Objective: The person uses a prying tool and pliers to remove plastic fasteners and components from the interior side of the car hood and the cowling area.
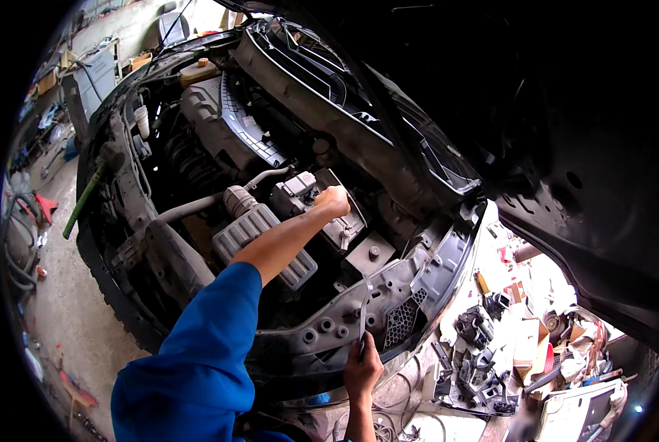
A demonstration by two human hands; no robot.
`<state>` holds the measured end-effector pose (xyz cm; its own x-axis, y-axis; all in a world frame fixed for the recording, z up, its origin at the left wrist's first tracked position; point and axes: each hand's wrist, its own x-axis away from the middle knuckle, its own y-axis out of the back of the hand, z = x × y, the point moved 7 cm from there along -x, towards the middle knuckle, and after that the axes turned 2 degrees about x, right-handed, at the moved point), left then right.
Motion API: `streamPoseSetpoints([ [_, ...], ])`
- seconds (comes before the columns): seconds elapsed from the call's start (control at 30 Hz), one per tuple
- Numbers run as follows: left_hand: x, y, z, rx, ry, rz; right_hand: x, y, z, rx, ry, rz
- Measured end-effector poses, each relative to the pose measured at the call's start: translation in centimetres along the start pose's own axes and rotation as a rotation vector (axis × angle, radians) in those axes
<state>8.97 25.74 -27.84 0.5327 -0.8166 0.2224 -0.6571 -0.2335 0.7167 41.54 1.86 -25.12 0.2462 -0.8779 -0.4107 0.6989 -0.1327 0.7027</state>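
My left hand (334, 200) reaches across the engine bay, fingers curled in at the top of a box-shaped unit that looks like a car battery (342, 230). What those fingers hold, if anything, is hidden. Beside it sits a small grey box (297, 186) with connectors. Down by the front edge of the car, my right hand (363, 368) is closed around a slim metal bar-like tool (364, 306) pointing upward; its exact kind cannot be made out. Below my left forearm lies a ribbed grey air filter housing (250, 232).
The raised hood (565, 169) hangs over the right side. An engine cover (205, 110) and a reservoir with a yellowish cap (199, 68) lie farther left. A green-handled tool (85, 202) rests at the left edge. Loose parts (477, 346) and boxes crowd the lower right.
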Motion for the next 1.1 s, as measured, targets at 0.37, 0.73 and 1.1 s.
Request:
streamPoseSetpoints([
  [0.37, 3.9, 4.5, -3.9, 0.082, -0.338, 0.112, -2.7, 4.2, 0.5, -0.168, 0.026, -0.285],
  [0.73, 28.6, 18.2, 7.8, 0.923, -0.170, 0.293, -24.3, 8.5, 12.1, 0.309, 0.449, -0.393],
  [1.1, 53.5, 25.3, 31.3, 1.206, 0.123, -0.322, -21.0, 2.1, 18.2, 0.172, 0.555, -0.283],
])
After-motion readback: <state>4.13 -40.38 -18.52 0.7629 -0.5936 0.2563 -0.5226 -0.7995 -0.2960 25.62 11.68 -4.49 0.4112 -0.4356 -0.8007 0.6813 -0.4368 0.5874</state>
